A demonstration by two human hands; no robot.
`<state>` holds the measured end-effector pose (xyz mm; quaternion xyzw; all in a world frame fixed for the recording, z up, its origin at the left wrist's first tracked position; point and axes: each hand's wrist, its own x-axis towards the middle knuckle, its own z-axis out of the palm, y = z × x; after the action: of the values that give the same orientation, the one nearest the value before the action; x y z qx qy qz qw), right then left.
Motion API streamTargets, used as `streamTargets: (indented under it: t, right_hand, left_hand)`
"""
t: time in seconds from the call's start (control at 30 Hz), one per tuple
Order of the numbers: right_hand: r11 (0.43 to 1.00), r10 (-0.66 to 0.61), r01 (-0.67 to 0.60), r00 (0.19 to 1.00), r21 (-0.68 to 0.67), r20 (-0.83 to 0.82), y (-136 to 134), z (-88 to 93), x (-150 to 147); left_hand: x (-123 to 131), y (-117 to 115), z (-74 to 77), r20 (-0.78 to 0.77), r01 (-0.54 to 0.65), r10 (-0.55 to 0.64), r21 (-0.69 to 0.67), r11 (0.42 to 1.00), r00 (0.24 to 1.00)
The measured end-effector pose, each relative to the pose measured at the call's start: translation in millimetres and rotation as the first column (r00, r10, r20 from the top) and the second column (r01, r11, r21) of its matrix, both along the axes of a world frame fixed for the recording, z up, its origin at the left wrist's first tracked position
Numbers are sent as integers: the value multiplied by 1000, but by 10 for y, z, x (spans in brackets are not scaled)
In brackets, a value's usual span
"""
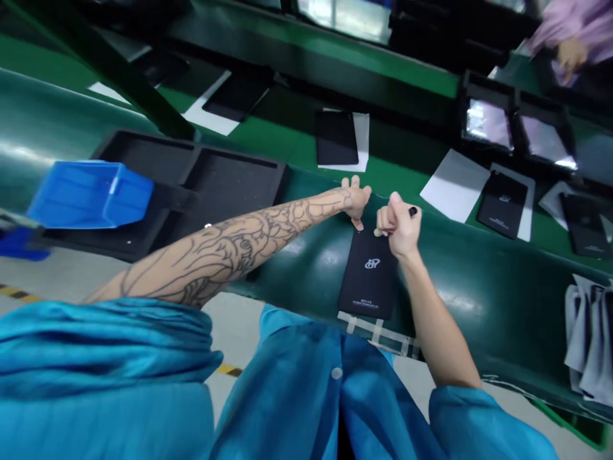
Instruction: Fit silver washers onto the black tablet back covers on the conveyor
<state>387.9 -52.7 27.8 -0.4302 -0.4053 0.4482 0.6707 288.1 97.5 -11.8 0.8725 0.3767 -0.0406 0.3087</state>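
A black rectangular phone back panel (pixel 368 275) with a white logo lies flat on the green conveyor belt (pixel 479 287), directly in front of me. My left hand (pixel 357 201), on a tattooed forearm, reaches its top edge, and one fingertip touches the panel. My right hand (pixel 400 227) sits just beside that hand, over the panel's upper right corner. It is closed around a small stick-like tool (pixel 412 211) with a black tip. The tool's middle is hidden by my fingers.
Several more black panels on white sheets (pixel 505 204) lie farther along the belt. To the left are a black foam tray (pixel 230 198) and a blue plastic bin (pixel 90 195). A co-worker's hand (pixel 572 57) and pink sleeve show at top right. Grey cloth (pixel 589 338) hangs at the right.
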Motion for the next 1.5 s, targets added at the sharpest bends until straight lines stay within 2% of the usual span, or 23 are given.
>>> streamTargets:
  t: [0.07, 0.13, 0.17, 0.23, 0.3, 0.33, 0.4, 0.47, 0.57, 0.67, 0.77, 1.03, 1.2, 1.33, 1.5]
  right_hand:
    - [999, -39, 39, 999, -1, 18, 139, -80, -174]
    - [998, -62, 62, 998, -2, 28, 240, -166, -263]
    - [998, -68, 68, 997, 7, 36, 271, -200, -285]
    - [997, -74, 72, 996, 33, 56, 302, -243, -312]
    - [997, -66, 63, 994, 40, 89, 313, -261, -336]
    - [998, -60, 56, 992, 33, 113, 319, -266, -351]
    - [999, -35, 35, 985, 8, 169, 331, -281, -383]
    - [1000, -9, 10, 979, -3, 204, 339, -308, -412]
    - [1000, -11, 4, 976, 29, 215, 330, -360, -434]
    - [998, -46, 34, 969, 52, 243, 299, -393, -435]
    - [999, -52, 48, 962, 19, 270, 266, -386, -433]
    - [1000, 10, -13, 976, 13, 220, 249, -290, -389]
    - [998, 68, -64, 971, -23, 228, 242, -263, -355]
    - [999, 32, -32, 971, -5, 237, 244, -251, -374]
    - [1000, -9, 12, 968, -8, 252, 246, -268, -403]
  left_hand:
    - [-304, -117, 121, 36, -23, 22, 6, 1000, 999]
    - [-743, -244, 213, 214, -74, 57, 75, 994, 975]
    - [-1005, -299, 245, 332, -149, 96, 140, 979, 938]
    - [-1580, -377, 284, 487, -383, 218, 268, 884, 846]
    - [-2154, -418, 304, 462, -489, 316, 322, 811, 829]
    - [-2411, -432, 309, 412, -491, 344, 333, 805, 844]
    - [-2820, -471, 312, 301, -446, 357, 315, 838, 884]
    - [-3061, -535, 311, 245, -427, 370, 249, 869, 896]
    - [-3167, -654, 310, 234, -448, 407, 162, 879, 883]
    - [-3149, -742, 300, 194, -381, 357, 104, 919, 914]
    - [-3138, -778, 292, 158, -318, 305, 61, 946, 939]
    - [-3058, -677, 379, 126, -234, 225, 55, 971, 966]
    - [-2995, -591, 347, 97, -211, 201, 107, 972, 975]
    - [-2967, -547, 282, 67, -214, 206, 146, 966, 976]
    - [-2952, -526, 257, 79, -203, 194, 119, 972, 978]
